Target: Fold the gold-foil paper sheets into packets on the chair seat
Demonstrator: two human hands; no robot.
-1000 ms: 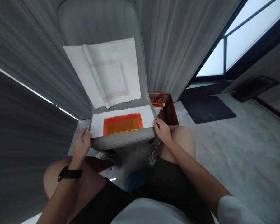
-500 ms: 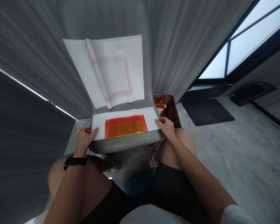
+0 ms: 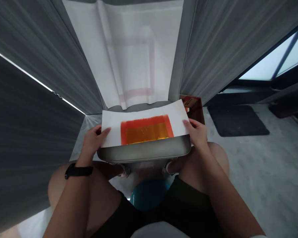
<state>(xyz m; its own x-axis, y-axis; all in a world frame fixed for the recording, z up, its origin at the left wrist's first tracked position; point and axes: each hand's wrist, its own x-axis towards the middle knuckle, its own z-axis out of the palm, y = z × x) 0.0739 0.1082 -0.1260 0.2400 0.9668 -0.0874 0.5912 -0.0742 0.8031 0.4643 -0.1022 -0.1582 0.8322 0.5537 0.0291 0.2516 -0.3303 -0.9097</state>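
Note:
A white sheet of paper [image 3: 111,119] with an orange-red border and a shiny gold rectangle on it is over the seat of a grey chair [image 3: 144,152]. My left hand [image 3: 93,138] pinches its left edge, thumb on top. At the right edge, my right hand [image 3: 196,131] grips the same sheet between thumb and fingers. The paper bows slightly between both hands, its right corner raised off the seat. Against the chair's backrest leans a larger white sheet [image 3: 131,69], creased lengthwise, with a faint pink rectangular outline showing through.
A reddish cardboard box [image 3: 197,110] stands on the floor right of the chair, partly hidden. Farther right lies a dark mat [image 3: 238,120]. Grey curtains [image 3: 34,49] hang on both sides, close to the chair. A teal stool [image 3: 149,195] shows between my legs.
Both hands have lifted the sheet a little, raising its right end most. The view has moved closer to the chair, so the leaning sheet appears larger and higher.

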